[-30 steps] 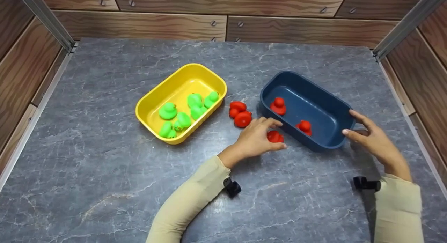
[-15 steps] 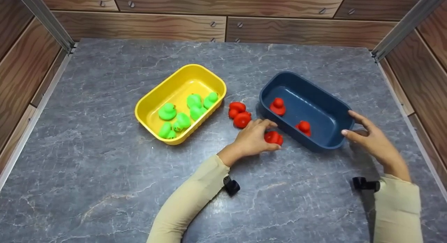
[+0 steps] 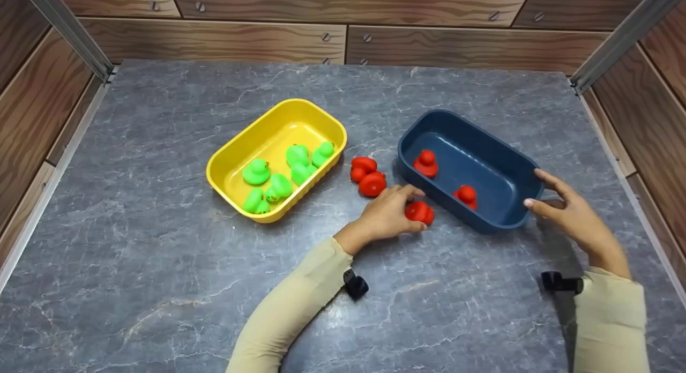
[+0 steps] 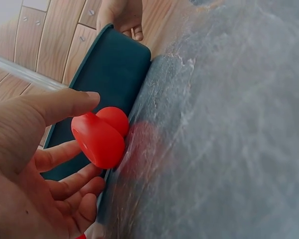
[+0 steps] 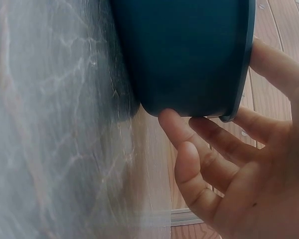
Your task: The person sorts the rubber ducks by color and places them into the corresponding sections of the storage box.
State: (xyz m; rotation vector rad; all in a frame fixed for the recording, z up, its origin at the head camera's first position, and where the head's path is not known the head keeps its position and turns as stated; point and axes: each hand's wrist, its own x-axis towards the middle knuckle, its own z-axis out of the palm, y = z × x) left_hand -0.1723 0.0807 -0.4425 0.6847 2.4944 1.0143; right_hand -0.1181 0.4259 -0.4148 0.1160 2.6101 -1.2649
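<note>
My left hand (image 3: 387,215) is around a red rubber duck (image 4: 100,137) lying on its side on the table. In the left wrist view the thumb is against its upper side and the fingers are behind it. Just beyond that duck stands a blue tub (image 3: 496,136) with two red ducks inside, one of them a red duck (image 3: 426,164) near the left end. My right hand (image 3: 576,215) grips the tub's right end, with thumb and index finger at the rim and other fingers on the outer wall (image 5: 189,64).
Left of the left hand, two red ducks (image 3: 372,184) lie together between the tubs. A yellow tub (image 3: 252,129) holding several green ducks (image 3: 256,172) stands further left. Wood-patterned walls (image 3: 214,39) border the grey marbled table (image 3: 161,266).
The left thumb and fingers have closed in on the red duck, which has shifted slightly toward the palm. The right hand and blue tub stay in place.
</note>
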